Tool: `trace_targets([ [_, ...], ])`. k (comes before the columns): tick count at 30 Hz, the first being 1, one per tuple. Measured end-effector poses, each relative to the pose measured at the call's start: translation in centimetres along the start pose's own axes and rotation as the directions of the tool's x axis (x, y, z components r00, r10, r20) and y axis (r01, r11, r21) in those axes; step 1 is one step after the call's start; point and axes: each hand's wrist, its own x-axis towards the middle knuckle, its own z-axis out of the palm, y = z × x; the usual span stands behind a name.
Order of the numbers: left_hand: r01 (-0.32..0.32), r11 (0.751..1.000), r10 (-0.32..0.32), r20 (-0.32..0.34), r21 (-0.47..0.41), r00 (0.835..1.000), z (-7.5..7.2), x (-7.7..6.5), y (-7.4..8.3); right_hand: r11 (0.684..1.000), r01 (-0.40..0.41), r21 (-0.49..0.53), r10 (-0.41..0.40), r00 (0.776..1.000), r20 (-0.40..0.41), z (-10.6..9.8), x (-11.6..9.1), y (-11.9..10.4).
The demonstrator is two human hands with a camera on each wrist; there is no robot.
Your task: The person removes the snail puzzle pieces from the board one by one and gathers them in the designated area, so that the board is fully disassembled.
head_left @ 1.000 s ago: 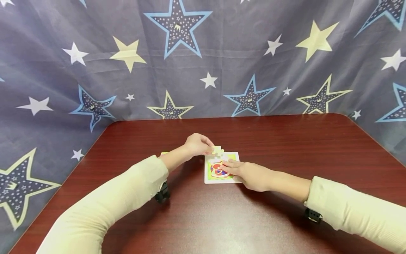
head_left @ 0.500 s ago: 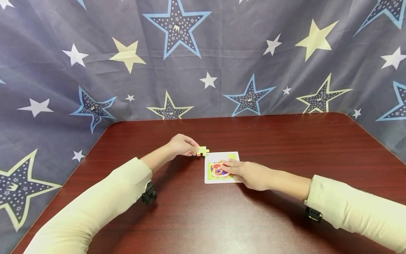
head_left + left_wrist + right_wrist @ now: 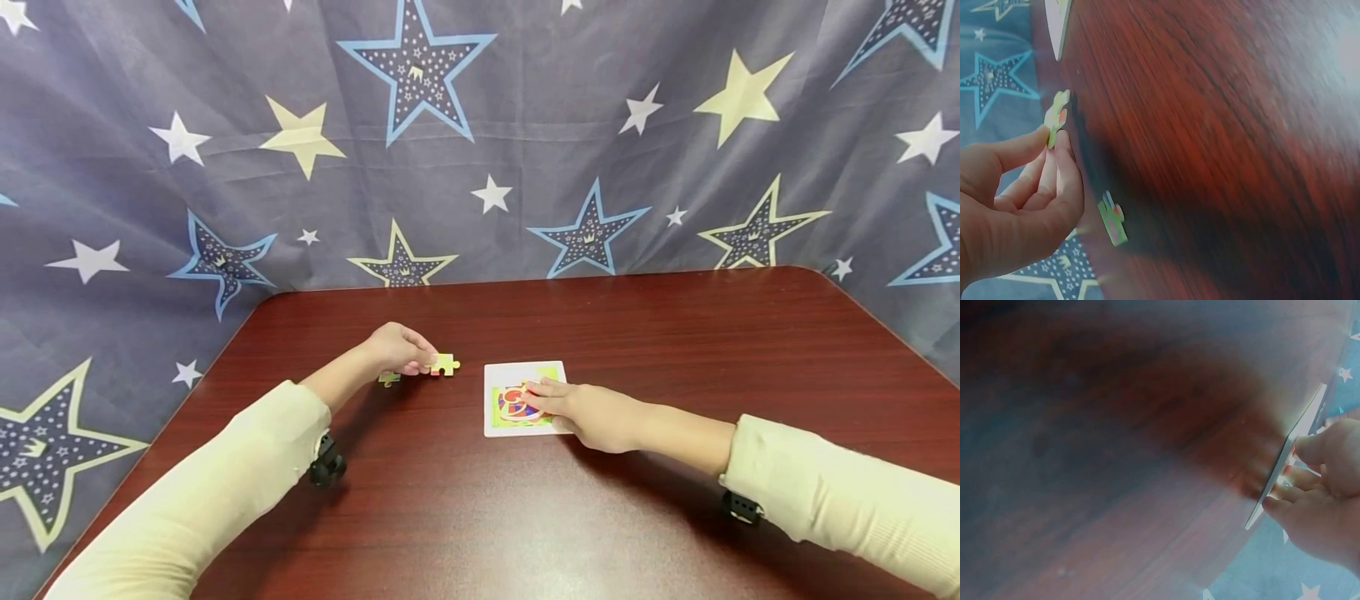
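Note:
Between thumb and fingers, my left hand [image 3: 397, 348] pinches a yellow-green jigsaw puzzle piece [image 3: 444, 364] with a bit of red on it. In the left wrist view the piece [image 3: 1057, 119] is seen nearly edge-on, just above the table. A second puzzle piece [image 3: 1112, 220], green with some blue and red, lies on the table near that hand; the head view shows it partly hidden. My right hand [image 3: 592, 412] rests with extended fingers on a white-bordered puzzle board [image 3: 498, 372]. The board bears a red, blue and yellow-green picture, partly covered by the fingers.
A dark red wooden table [image 3: 480, 508] carries everything. Behind it hangs a grey curtain [image 3: 465, 150] printed with stars. A black wrist camera [image 3: 327, 461] is strapped at the left sleeve, another [image 3: 741, 508] at the right.
My left hand has drawn the puzzle piece leftward from above the board's upper left corner, out over the table beside the second piece. The right hand and the board have stayed put.

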Motion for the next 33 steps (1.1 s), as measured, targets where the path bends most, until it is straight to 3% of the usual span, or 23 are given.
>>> trace_targets([
  [6,0.013,0.991,-0.008,-0.038,0.136,0.999,-0.8,-0.1,-0.4,1.000,-0.001,-0.001,0.001,1.000,0.001,0.1,0.0,0.0],
  [10,-0.015,0.978,0.029,-0.067,0.210,0.997,-0.9,0.0,-0.6,1.000,-0.003,0.005,0.003,1.000,0.001,0.1,-0.1,0.0],
  [13,-0.071,0.941,0.112,-0.105,0.330,0.988,-0.9,0.2,-1.0,1.000,-0.002,0.004,0.002,1.000,0.003,0.0,-0.1,0.0],
  [16,-0.137,0.877,0.222,-0.136,0.461,0.965,-0.8,0.2,-1.2,1.000,-0.003,-0.002,0.003,1.000,0.001,0.1,0.0,0.0],
  [20,-0.160,0.829,0.281,-0.152,0.536,0.948,-0.6,0.0,-1.3,1.000,-0.002,-0.006,0.002,1.000,-0.006,0.1,0.0,0.0],
  [25,-0.147,0.825,0.276,-0.163,0.546,0.947,-0.4,-0.1,-1.2,1.000,0.005,-0.008,-0.005,1.000,-0.011,0.0,0.0,0.0],
  [33,-0.163,0.839,0.277,-0.149,0.519,0.949,-0.4,-0.2,-1.2,1.000,-0.014,0.008,0.014,1.000,0.001,0.0,-0.1,-0.1],
])
